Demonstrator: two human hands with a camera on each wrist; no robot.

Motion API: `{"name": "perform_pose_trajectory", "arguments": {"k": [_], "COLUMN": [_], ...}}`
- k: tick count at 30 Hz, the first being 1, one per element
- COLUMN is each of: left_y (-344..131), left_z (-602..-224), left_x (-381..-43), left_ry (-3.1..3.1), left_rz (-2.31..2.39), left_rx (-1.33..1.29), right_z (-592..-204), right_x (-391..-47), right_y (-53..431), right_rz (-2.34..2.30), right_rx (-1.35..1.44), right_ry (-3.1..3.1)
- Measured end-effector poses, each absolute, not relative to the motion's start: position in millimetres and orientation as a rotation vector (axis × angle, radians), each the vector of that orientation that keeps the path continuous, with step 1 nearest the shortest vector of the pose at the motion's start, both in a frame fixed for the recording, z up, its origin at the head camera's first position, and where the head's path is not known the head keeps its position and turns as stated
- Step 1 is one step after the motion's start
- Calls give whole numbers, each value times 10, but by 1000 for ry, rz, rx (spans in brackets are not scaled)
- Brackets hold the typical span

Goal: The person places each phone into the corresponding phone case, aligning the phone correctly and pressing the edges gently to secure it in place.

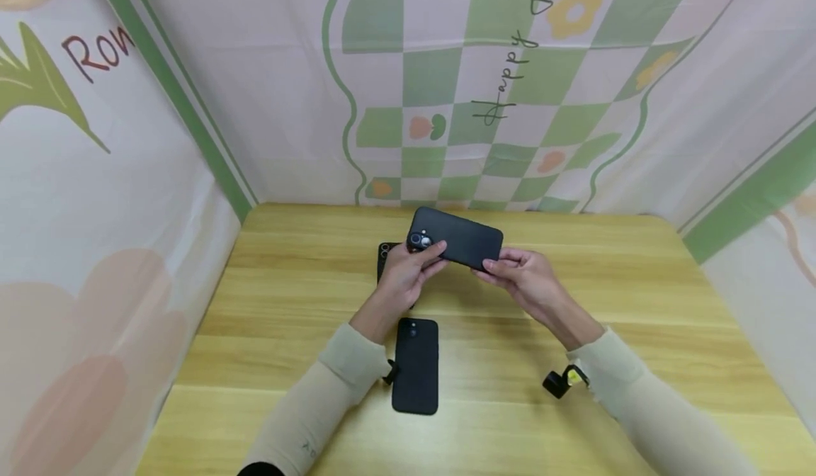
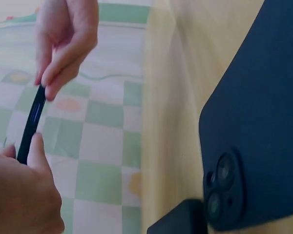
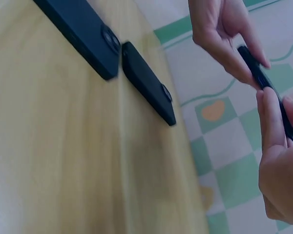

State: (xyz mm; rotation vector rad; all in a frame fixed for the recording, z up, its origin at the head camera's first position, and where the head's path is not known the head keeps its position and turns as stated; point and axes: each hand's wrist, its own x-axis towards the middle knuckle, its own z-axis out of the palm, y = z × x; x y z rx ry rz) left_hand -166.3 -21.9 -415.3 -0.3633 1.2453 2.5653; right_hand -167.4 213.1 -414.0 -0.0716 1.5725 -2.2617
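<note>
Both hands hold a black smartphone sideways above the far part of the table, its camera side facing up. My left hand pinches the camera end, thumb on top near the lenses. At the opposite end my right hand grips the lower corner between thumb and fingers. The left wrist view shows this phone edge-on between the two hands. A second black phone lies back up on the table beside the left sleeve. Partly hidden under the left hand lies a third dark phone, its camera lenses showing.
The wooden table reaches back to a wall hung with a green and white checked cloth. Patterned cloth also hangs along the left side. A small black wrist camera juts from the right sleeve.
</note>
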Motion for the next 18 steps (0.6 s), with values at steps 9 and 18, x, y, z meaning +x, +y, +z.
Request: {"name": "perform_pose_trajectory", "arguments": {"k": [9, 18], "left_y": [-179, -343], "left_z": [-4200, -4171], "left_x": [-1667, -1818], "left_ry": [1380, 1611], "left_rz": [2524, 2188], "left_rx": [-402, -123], "right_z": [-4265, -4171], "right_x": [-1576, -1713], "right_y": [2048, 2113], "right_rz": [-2237, -1860], "right_rx": [4, -99], "right_ry": [1573, 1950]}}
